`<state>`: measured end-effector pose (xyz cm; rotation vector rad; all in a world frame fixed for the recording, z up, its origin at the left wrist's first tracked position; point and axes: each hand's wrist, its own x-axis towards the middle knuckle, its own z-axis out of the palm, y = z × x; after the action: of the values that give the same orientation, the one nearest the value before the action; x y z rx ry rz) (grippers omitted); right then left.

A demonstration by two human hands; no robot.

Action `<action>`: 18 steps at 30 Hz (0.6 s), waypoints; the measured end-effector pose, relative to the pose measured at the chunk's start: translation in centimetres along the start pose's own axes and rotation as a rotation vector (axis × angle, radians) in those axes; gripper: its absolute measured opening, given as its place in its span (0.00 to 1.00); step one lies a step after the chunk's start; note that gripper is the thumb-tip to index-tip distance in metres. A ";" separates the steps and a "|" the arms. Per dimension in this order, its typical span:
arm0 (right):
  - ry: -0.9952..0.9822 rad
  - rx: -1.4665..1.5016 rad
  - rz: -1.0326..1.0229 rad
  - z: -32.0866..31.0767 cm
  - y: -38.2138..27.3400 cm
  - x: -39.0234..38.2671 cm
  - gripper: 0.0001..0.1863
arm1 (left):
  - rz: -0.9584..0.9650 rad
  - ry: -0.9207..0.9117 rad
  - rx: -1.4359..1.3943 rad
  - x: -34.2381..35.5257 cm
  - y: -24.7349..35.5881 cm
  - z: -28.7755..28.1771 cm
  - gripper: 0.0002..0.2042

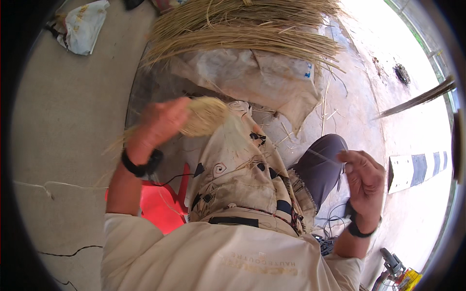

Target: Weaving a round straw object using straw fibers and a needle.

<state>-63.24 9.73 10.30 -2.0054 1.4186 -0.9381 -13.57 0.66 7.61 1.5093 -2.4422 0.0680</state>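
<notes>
The left hand (pixel 167 119) is holding a bundle of tan straw (pixel 206 116). Its fingers are curling around the bundle, but they are looking blurry, so how each one is sitting is hard to tell. The round end of the bundle is pointing right, over the lap, and some thin bits are poking out on the other side of the hand. The right hand (pixel 364 177) is hanging well apart from it, just to the right of a dark trouser leg (pixel 318 169). Its thumb and finger are pinching a thin, pale strand (pixel 324 156). The strand is pointing left and looking blurry, so where it is ending cannot be told.

A dark band (pixel 136 162) is going around the left wrist, and another dark band (pixel 363 230) is going around the right one. A tan cloth with black patterns (pixel 238 169) is covering the lap. Past the knees, a big heap of long straw (pixel 242 36) is lying on a pale sheet (pixel 223 70). A red thing (pixel 160 208) is showing under the left arm. A white bag (pixel 87 26) is lying far off to the left. A black and white striped block (pixel 418 167) is sitting on the right, and dark cables (pixel 332 225) are curling near the right wrist.
</notes>
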 end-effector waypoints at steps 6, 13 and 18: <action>0.188 -0.557 0.462 -11.2 13.2 -7.6 0.09 | -0.315 -0.114 0.387 -4.7 -9.7 -5.9 0.10; 0.587 -1.083 1.153 -27.9 28.0 -25.1 0.33 | -0.515 -0.190 0.336 -8.2 -12.7 -7.2 0.10; 0.301 -0.985 0.878 -23.9 27.9 -22.1 0.29 | -0.203 -0.309 0.020 -4.7 -4.4 -2.4 0.11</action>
<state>-103.11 21.18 -0.50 -1.4173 2.9605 -0.1025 -7.19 3.20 8.34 1.8907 -2.5017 -0.1961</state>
